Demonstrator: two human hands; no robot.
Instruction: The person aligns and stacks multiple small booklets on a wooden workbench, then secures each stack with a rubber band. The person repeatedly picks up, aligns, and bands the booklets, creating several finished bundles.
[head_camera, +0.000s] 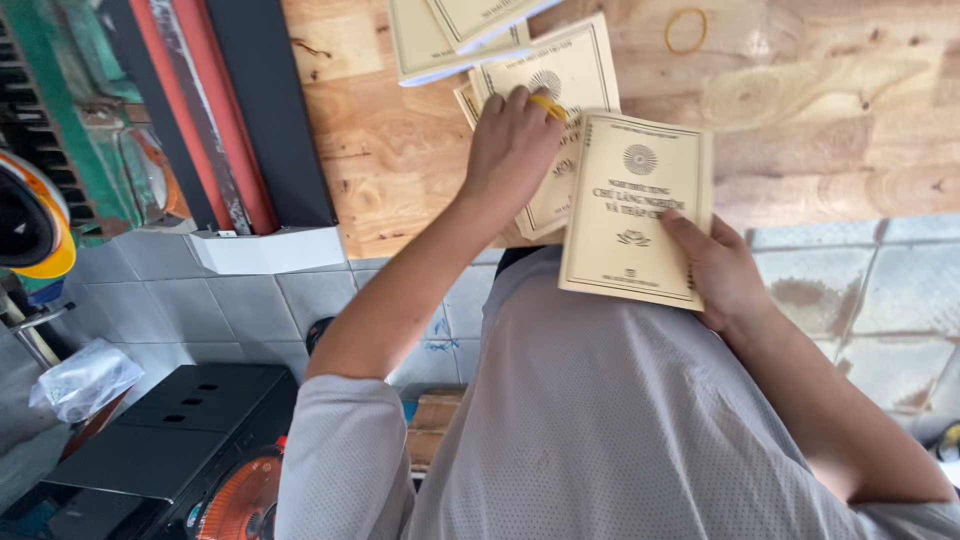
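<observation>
My right hand (722, 275) holds a cream booklet (636, 210) by its lower right edge, cover up, over the front edge of the wooden table (820, 120). My left hand (512, 145) rests on another cream booklet (560, 75) lying on the table, and its fingertips pinch a yellow rubber band (549, 106). More of the same booklets (440, 40) lie in a loose pile at the far edge of the view. My grey shirt fills the bottom of the frame.
A loose rubber band (686, 30) lies on the table at top right. Black and red strips (235, 110) run along the table's left side. On the tiled floor stand a black box (170, 440), an orange fan (240, 500), a plastic bag (85, 378) and a helmet (30, 220).
</observation>
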